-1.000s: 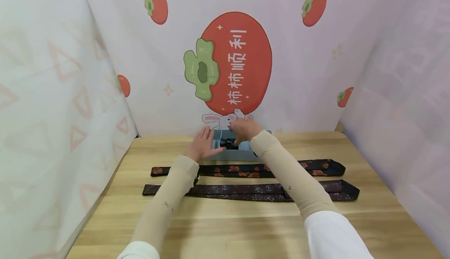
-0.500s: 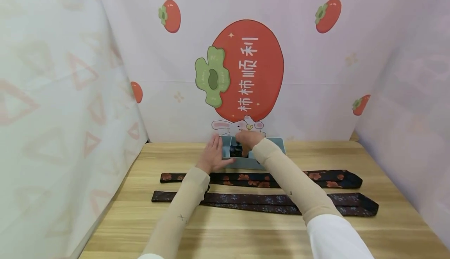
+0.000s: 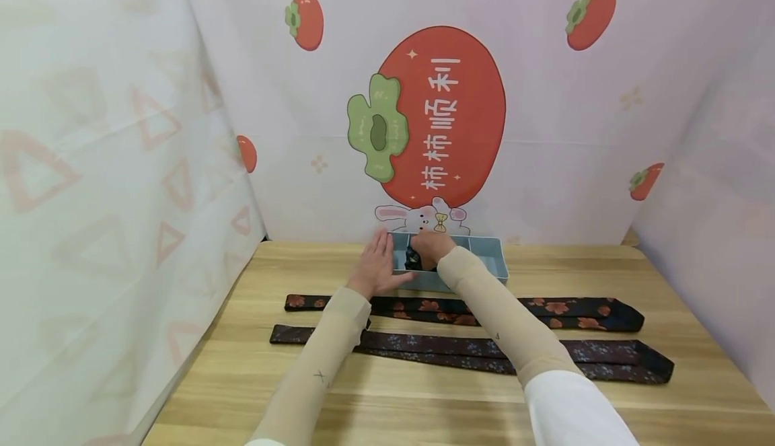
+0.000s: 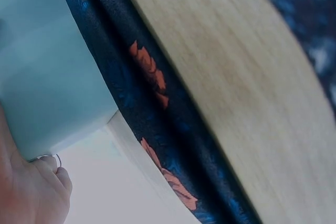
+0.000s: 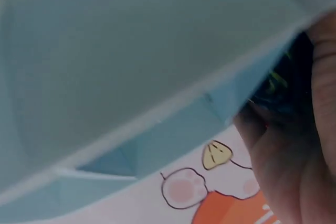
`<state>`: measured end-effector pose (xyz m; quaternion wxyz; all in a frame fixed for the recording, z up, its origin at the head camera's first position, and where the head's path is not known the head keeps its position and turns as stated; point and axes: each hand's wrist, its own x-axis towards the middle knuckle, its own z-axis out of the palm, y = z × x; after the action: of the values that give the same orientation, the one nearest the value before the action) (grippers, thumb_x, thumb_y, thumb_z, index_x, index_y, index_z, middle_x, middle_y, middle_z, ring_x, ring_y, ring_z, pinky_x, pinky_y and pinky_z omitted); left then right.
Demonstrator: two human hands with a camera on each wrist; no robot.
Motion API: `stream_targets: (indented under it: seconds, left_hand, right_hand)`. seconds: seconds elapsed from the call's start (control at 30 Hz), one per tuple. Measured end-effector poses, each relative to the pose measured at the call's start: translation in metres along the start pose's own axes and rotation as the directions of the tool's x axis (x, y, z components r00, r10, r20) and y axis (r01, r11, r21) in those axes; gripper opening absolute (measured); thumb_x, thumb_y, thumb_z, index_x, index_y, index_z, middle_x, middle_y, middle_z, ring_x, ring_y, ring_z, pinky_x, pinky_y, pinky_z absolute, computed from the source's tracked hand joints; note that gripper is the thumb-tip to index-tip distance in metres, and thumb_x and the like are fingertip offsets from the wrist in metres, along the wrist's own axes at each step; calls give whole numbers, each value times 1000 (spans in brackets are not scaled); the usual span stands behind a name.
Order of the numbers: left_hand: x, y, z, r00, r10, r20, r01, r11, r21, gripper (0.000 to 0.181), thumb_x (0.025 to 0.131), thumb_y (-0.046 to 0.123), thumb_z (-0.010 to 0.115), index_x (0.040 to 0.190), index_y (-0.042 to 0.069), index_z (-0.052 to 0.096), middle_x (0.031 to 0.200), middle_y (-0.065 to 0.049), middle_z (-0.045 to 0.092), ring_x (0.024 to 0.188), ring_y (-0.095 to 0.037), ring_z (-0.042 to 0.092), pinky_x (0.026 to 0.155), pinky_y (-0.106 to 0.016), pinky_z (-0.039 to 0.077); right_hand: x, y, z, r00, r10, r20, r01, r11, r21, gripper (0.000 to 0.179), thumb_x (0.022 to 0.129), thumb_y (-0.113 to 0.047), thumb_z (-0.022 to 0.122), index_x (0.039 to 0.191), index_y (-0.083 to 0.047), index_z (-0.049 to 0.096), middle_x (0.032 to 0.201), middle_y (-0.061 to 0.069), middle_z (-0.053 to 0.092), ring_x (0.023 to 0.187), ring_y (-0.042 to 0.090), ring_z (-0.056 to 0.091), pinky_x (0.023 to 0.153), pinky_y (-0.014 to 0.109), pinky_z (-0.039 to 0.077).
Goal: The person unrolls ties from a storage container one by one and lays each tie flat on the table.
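A pale blue divided box (image 3: 488,251) stands against the backdrop. My left hand (image 3: 377,268) rests at its left end, fingers straight along the end wall and thumb stretched along the front. The left wrist view shows this hand (image 4: 37,192) touching the box's corner. Inside the middle compartment, a dark patterned cloth bundle (image 3: 414,258) is partly hidden by my right hand (image 3: 434,249), which reaches down over it. In the right wrist view, thumb and fingers lie on both sides of the bundle (image 5: 281,82); the fingertips are hidden.
In front of the box lies a black necktie with orange flowers (image 3: 557,308), passing under both arms. Nearer, a dark maroon necktie with small blue flowers (image 3: 611,352) runs alongside. Both lie flat on the wooden table (image 3: 424,405). A printed cloth backdrop (image 3: 290,96) hangs behind.
My right hand has come down from above the box into its middle compartment, onto the cloth bundle. The left hand keeps its place at the box's left end. The head view has shifted.
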<state>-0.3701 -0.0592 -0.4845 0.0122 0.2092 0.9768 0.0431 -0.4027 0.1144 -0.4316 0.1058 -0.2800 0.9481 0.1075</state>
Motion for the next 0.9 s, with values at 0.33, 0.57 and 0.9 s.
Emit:
stream_targets:
  seconds: [0.33,0.57,0.9]
  left_hand:
    - [0,5,-10,1000,3,0,-3,1000,12,111,98,78,42,167,-5,13,177,-21,11,167,-32,7,136,-43,13]
    - [-2,5,-10,1000,-1,13,1,1000,29,111,99,79,41,167,-5,13,177,-21,11,167,-32,7,136,-42,12]
    - [-3,3,-4,1000,-17,20,17,1000,11,111,98,78,43,167,-3,13,178,-20,10,167,-32,6,136,-43,11]
  right_hand:
    - [-4,3,5,992,-45,-120,36,996,-77,14,95,-16,80,105,-6,78,82,8,73,71,16,68,75,32,63]
    - [-5,3,12,981,-57,-186,46,997,-65,15,94,-16,82,105,-7,78,83,7,73,71,16,67,75,34,65]
    - [-13,8,-8,975,-23,-219,15,999,-37,44,84,-36,90,111,-6,74,95,7,74,85,20,69,83,39,64]
